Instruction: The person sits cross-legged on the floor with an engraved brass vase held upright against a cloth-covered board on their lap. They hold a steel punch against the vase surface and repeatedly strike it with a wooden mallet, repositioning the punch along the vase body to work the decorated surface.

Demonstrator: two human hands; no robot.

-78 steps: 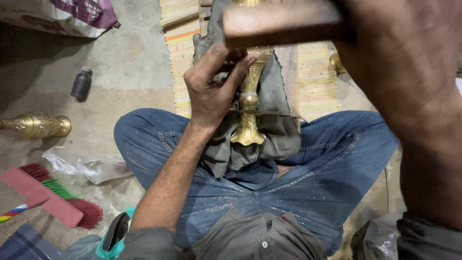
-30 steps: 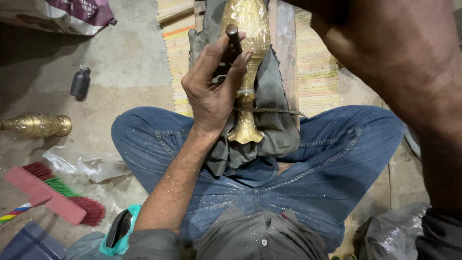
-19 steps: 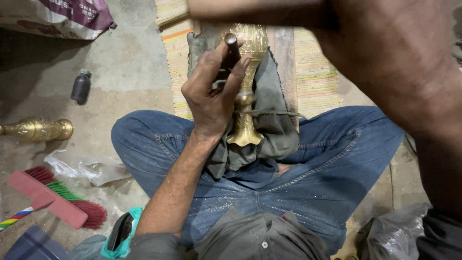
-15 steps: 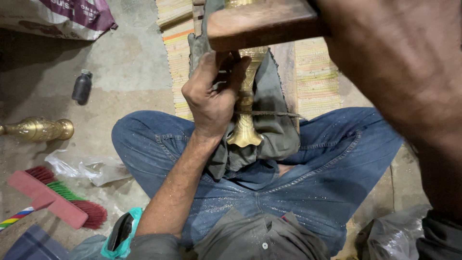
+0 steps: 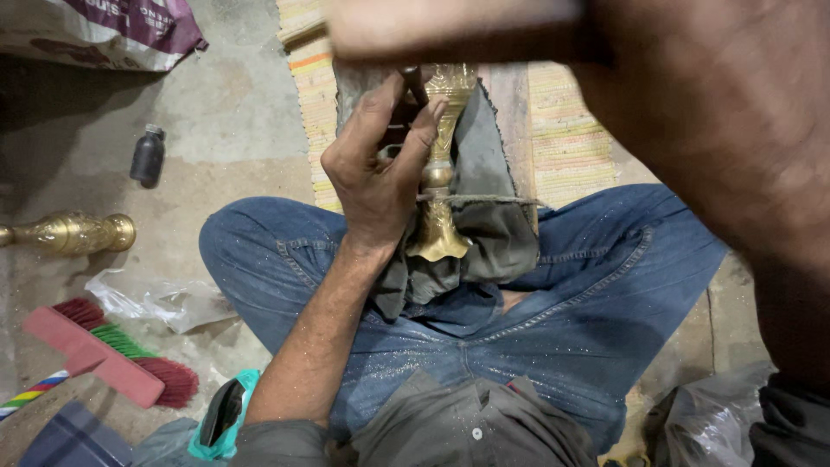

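Note:
A brass vase (image 5: 441, 164) lies on a grey cloth (image 5: 488, 233) over a wooden plank across my lap, its foot toward me. My left hand (image 5: 376, 169) grips a dark metal punch (image 5: 413, 82) and presses its tip against the vase's upper body. My right hand (image 5: 683, 95) is raised close to the camera, with its forearm filling the right side. It holds a wooden mallet (image 5: 450, 30), which is blurred across the top of the view above the vase. The vase's neck is hidden behind the mallet.
A second brass vase (image 5: 73, 232) lies on the concrete floor at left, with a small dark bottle (image 5: 148, 156) behind it. A red brush (image 5: 104, 363) and a plastic bag (image 5: 160, 298) are by my left knee. A woven mat (image 5: 562, 130) lies under the plank.
The mallet has kept swinging over the vase; half a second ago it was sharp and lower, and now it is a blur at the top. My left hand stays on the punch.

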